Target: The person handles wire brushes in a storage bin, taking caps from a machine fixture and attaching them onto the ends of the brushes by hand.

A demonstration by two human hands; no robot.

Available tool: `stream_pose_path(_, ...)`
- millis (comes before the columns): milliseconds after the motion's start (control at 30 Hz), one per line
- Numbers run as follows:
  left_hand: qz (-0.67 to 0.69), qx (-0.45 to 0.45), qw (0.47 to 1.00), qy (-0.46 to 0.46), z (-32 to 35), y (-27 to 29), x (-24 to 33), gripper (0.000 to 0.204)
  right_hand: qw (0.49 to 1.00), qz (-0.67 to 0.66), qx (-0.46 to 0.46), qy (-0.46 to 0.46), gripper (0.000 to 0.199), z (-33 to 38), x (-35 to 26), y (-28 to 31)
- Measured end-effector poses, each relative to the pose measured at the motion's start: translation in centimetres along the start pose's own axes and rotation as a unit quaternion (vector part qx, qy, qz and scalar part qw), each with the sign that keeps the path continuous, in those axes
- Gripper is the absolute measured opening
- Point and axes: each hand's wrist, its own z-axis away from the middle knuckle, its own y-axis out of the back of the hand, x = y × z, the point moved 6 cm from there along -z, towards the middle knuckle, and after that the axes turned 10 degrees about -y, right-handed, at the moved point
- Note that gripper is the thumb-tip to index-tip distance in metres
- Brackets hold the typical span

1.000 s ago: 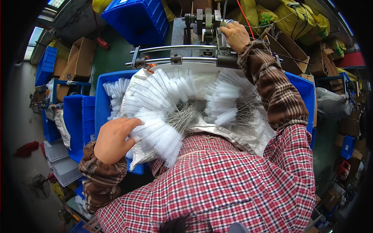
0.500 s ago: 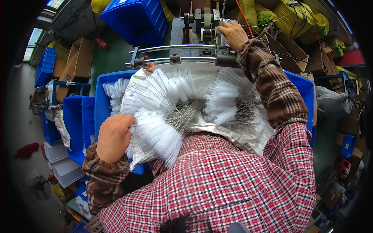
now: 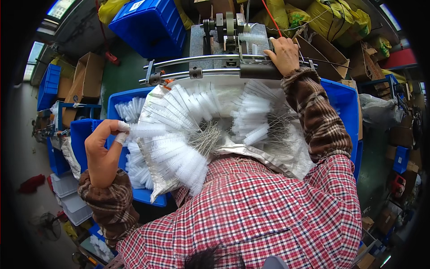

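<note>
My left hand [image 3: 105, 150], with pale tape on thumb and finger, pinches the bristle end of a white tube brush [image 3: 148, 130]. That brush points inward, across a fan of similar white brushes [image 3: 174, 154] with twisted wire stems on a pale woven sheet over my lap. My right hand [image 3: 285, 54] lies over the right end of a metal machine [image 3: 264, 69], thumb apart and fingers stretched across it; the finger undersides are hidden. Left of this hand, another white brush [image 3: 252, 38] lies across the machine near its rollers [image 3: 230, 24].
A second bunch of brushes [image 3: 251, 114] lies on the sheet's right side. Blue bins [image 3: 347, 107] flank my lap, and brushes fill part of the left one. A large blue crate [image 3: 150, 27] stands beyond the machine. Cardboard boxes [image 3: 87, 78] and yellow sacks [image 3: 331, 20] stand farther back.
My left hand has moved left and now pinches a brush by its bristle end. My right hand has come down and right from the rollers, where a brush now shows.
</note>
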Motion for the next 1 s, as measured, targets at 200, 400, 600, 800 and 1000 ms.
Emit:
stream_pose_path(200,0.05,0.03,0.998,-0.001,-0.9,0.8,-0.3,0.014,0.999,-0.02,0.004,0.033,0.031,-0.7,-5.9,-0.6)
stream_pose_path(400,0.074,-0.003,0.997,-0.038,-4.3,-2.2,1.0,0.014,0.997,-0.036,0.011,0.063,0.028,-1.4,-9.1,-0.7)
stream_pose_path(600,0.125,-0.035,0.991,-0.032,-5.5,-3.3,0.2,0.014,0.998,-0.024,0.017,0.062,0.026,-0.6,-4.2,-0.2)
stream_pose_path(800,0.216,-0.081,0.972,-0.035,-8.2,-6.6,0.2,0.014,0.994,-0.101,0.029,0.028,0.019,-2.2,2.2,-0.6)
stream_pose_path(1000,0.275,-0.131,0.952,-0.02,-10.4,-9.5,0.9,0.015,0.987,-0.11,-0.112,0.015,0.015,-1.8,4.0,1.4)
